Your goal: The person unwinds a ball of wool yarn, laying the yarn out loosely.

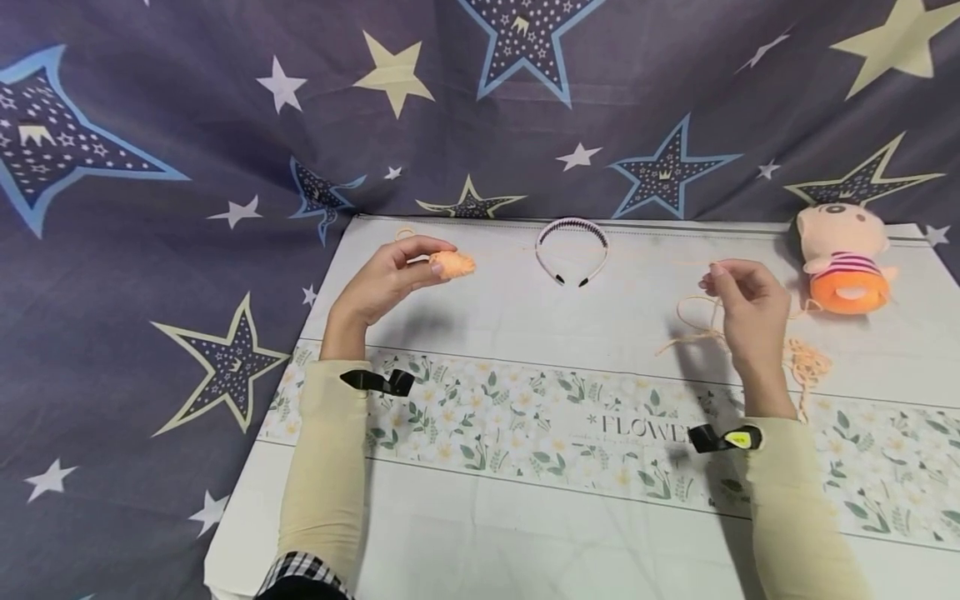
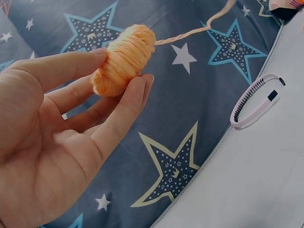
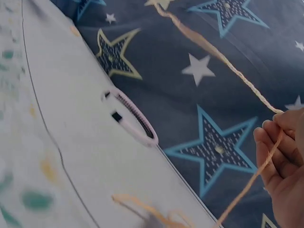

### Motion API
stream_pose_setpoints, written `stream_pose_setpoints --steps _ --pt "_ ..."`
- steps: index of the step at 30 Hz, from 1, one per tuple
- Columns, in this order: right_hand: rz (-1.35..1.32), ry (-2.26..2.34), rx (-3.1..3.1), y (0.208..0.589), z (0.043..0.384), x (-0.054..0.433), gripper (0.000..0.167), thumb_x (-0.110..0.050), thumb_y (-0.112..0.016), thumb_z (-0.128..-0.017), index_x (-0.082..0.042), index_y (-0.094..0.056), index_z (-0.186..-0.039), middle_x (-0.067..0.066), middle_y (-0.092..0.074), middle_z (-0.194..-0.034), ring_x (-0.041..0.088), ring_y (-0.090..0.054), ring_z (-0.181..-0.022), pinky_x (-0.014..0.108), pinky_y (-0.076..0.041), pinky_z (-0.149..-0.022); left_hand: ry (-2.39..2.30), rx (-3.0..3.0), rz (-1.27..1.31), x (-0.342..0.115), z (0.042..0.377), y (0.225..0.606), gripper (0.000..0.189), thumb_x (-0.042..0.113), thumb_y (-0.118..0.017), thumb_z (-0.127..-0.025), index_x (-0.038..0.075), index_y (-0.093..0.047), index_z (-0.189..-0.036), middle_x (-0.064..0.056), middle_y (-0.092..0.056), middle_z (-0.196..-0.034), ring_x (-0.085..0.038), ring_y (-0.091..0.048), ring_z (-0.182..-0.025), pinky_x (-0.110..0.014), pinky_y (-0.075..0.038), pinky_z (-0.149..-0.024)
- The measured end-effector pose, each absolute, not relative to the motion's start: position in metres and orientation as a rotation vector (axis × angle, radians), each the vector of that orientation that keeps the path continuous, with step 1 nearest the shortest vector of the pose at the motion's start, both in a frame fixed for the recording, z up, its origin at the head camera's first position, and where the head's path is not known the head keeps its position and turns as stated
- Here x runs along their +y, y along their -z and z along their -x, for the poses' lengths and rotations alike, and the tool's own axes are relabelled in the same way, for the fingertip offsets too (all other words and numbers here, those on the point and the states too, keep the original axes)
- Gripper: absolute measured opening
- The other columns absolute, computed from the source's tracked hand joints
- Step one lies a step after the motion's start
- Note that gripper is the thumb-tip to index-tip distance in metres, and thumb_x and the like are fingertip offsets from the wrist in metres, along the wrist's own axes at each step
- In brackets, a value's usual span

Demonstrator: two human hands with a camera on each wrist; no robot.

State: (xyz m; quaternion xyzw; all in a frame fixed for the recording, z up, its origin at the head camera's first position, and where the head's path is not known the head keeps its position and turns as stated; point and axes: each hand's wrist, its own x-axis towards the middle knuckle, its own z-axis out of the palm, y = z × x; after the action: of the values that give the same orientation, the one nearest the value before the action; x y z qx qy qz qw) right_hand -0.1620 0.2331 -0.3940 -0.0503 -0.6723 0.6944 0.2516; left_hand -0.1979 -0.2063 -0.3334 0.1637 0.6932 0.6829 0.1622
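Note:
Between the thumb and fingertips of my left hand (image 1: pixel 386 279) is a small wound bundle of peach-orange yarn (image 2: pixel 126 59), held above the table's far left part. A strand (image 3: pixel 240 75) leaves the bundle and stretches across to my right hand (image 1: pixel 753 308), which pinches it between thumb and finger. In the right wrist view the strand continues downward below that pinch. Loose loops of the same yarn (image 1: pixel 806 364) lie on the table beside and behind the right wrist, partly hidden by it.
A pale pink headband (image 1: pixel 538 250) with dark inner teeth lies near the table's back edge, between the hands. At the back right sits a plush toy (image 1: pixel 847 287) with a striped top and orange base. A star-patterned cloth (image 1: pixel 450 150) hangs behind the white table (image 1: pixel 525 533).

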Motion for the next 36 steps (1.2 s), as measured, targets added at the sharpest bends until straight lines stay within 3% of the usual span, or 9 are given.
stream_pose_setpoints --steps 8,13,22,30,36 --pt "0.253 -1.773 -1.916 0.4 0.149 0.275 0.008 -0.006 -0.066 -0.089 0.0 -0.068 -0.094 -0.005 -0.068 -0.074 0.006 -0.064 -0.07 0.015 -0.049 -0.066 -1.966 1.976 -0.469 -0.209 0.198 0.332 0.03 0.005 -0.06 -0.093 0.0 -0.059 -0.123 -0.008 -0.047 -0.125 -0.02 -0.058 -0.105 -0.027 -0.052 -0.093" --pt "0.383 -1.625 -2.045 0.403 0.138 0.301 0.015 -0.015 -0.064 -0.092 -0.004 -0.069 -0.101 -0.011 -0.067 -0.079 0.001 -0.063 -0.074 0.012 -0.047 -0.071 -1.985 1.959 -0.477 -0.211 0.198 0.333 0.03 0.003 -0.059 -0.093 -0.001 -0.059 -0.122 -0.008 -0.049 -0.124 -0.02 -0.059 -0.105 -0.026 -0.053 -0.092" --pt "0.511 -1.498 -2.082 0.413 0.126 0.336 0.008 -0.015 -0.062 -0.094 -0.013 -0.069 -0.096 -0.018 -0.064 -0.08 -0.002 -0.059 -0.074 0.008 -0.046 -0.071 -1.969 1.978 -0.462 -0.213 0.199 0.334 0.028 0.005 -0.06 -0.093 0.001 -0.061 -0.121 -0.008 -0.048 -0.124 -0.02 -0.059 -0.104 -0.026 -0.053 -0.091" --pt "0.635 -1.42 -2.18 0.42 0.117 0.346 0.009 -0.02 -0.058 -0.096 -0.019 -0.067 -0.098 -0.021 -0.06 -0.08 -0.003 -0.055 -0.075 0.007 -0.042 -0.069 -1.932 1.996 -0.466 -0.211 0.197 0.334 0.025 0.006 -0.06 -0.093 0.001 -0.06 -0.117 -0.008 -0.044 -0.128 -0.021 -0.06 -0.105 -0.03 -0.053 -0.093" --pt "0.647 -1.42 -2.176 0.419 0.114 0.346 0.009 -0.02 -0.058 -0.096 -0.02 -0.066 -0.101 -0.021 -0.06 -0.082 -0.003 -0.055 -0.077 0.008 -0.041 -0.071 -1.955 1.936 -0.493 -0.211 0.197 0.333 0.016 0.0 -0.055 -0.094 0.003 -0.054 -0.109 -0.009 -0.048 -0.122 -0.021 -0.059 -0.105 -0.029 -0.053 -0.092"
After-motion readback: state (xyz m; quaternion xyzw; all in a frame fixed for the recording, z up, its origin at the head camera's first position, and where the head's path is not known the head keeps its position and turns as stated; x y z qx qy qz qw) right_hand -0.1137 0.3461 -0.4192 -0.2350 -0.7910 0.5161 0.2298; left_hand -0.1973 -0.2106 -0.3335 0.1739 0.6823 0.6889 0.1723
